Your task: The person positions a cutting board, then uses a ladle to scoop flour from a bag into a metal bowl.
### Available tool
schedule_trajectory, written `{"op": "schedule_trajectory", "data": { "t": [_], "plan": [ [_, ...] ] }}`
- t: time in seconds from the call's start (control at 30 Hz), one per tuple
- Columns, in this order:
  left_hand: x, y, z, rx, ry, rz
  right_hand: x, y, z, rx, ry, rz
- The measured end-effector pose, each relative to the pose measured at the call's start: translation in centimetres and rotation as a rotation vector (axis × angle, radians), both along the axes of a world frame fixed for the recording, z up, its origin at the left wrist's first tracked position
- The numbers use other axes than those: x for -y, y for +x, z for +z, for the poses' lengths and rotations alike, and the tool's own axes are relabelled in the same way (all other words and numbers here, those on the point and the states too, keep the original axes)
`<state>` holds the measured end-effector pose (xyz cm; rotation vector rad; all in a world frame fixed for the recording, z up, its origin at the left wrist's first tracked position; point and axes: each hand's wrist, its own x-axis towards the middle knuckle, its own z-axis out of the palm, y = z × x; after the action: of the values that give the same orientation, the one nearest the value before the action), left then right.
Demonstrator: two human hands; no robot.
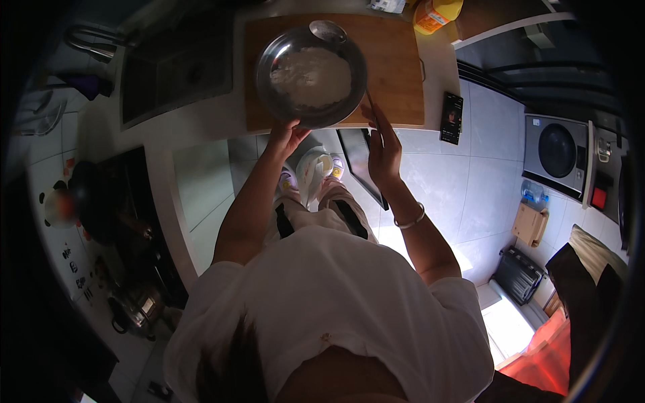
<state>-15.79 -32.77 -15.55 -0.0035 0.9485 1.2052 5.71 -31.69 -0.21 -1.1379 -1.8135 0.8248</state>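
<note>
A round metal bowl [352, 108] with white flour-like powder [312, 78] inside is over a wooden cutting board [395, 70]. My left hand [288, 138] grips its near rim, thumb on top and fingers partly hidden beneath. To the right of the bowl, my right hand [384, 146] holds a thin metal handle [372, 106] that reaches up to the rim. At the far rim shows a metal spoon or ladle head [327, 31]; whether that handle belongs to it, I cannot tell.
A dark sink [176, 80] with a faucet [93, 45] lies left of the board. A yellow bottle [437, 15] stands at the back right. On the counter's right edge is a phone [451, 117]. A lined bin [315, 171] stands by my feet.
</note>
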Motion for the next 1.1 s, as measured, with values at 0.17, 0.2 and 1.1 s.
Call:
{"op": "schedule_trajectory", "data": {
  "t": [0.17, 0.2, 1.1],
  "plan": [
    [0.5, 0.0, 1.4, 0.137, 0.141, 0.098, 2.3, 0.1, 3.4, -0.078, 0.026, 0.013],
    [0.4, -0.1, 1.7, 0.172, 0.175, 0.113, 2.5, -0.1, 4.1, -0.083, 0.032, 0.012],
    [-0.8, -2.0, 4.7, -0.311, 0.041, -0.058, 3.0, -2.1, 4.6, -0.083, -0.070, 0.010]
  ]
}}
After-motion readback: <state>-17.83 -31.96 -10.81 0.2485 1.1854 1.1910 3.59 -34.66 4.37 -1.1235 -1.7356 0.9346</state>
